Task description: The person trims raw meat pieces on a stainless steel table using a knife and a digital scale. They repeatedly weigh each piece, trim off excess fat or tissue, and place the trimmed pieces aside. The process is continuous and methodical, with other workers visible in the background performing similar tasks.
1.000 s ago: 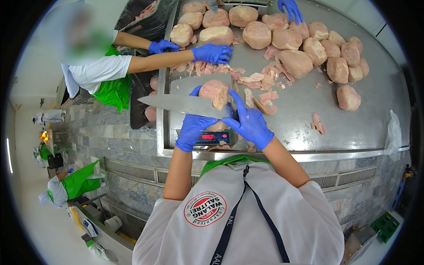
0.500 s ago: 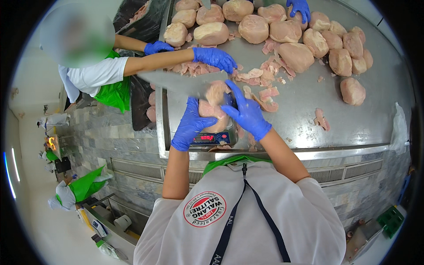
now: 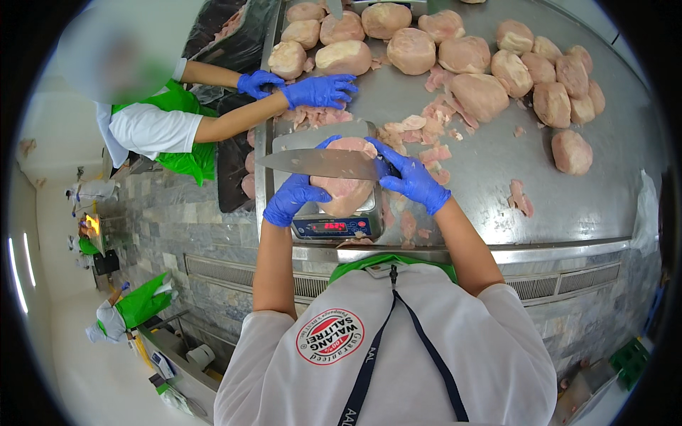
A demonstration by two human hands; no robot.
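My left hand (image 3: 293, 200), in a blue glove, grips the near left side of a rounded lump of pale pink meat (image 3: 344, 197). My right hand (image 3: 414, 182), also gloved, is closed around the handle of a wide-bladed knife (image 3: 320, 163) at the lump's right side. The blade lies crosswise over the lump and points left, with the handle mostly hidden by my fingers. The meat is over a bench scale (image 3: 302, 228) with a lit red display; whether it rests on the pan I cannot tell.
Several meat lumps (image 3: 412, 51) stand along the far side of the steel table (image 3: 490, 206). Trimmings (image 3: 426, 128) lie right of the scale. At left, a co-worker's blue-gloved hands (image 3: 316, 92) reach over more trimmings, beside a black-lined container (image 3: 231, 188).
The knife, blurred and slanted before, now lies level across the meat. The co-worker's hands have drawn back left and away. Another person's gloved hand at the far side has left the view.
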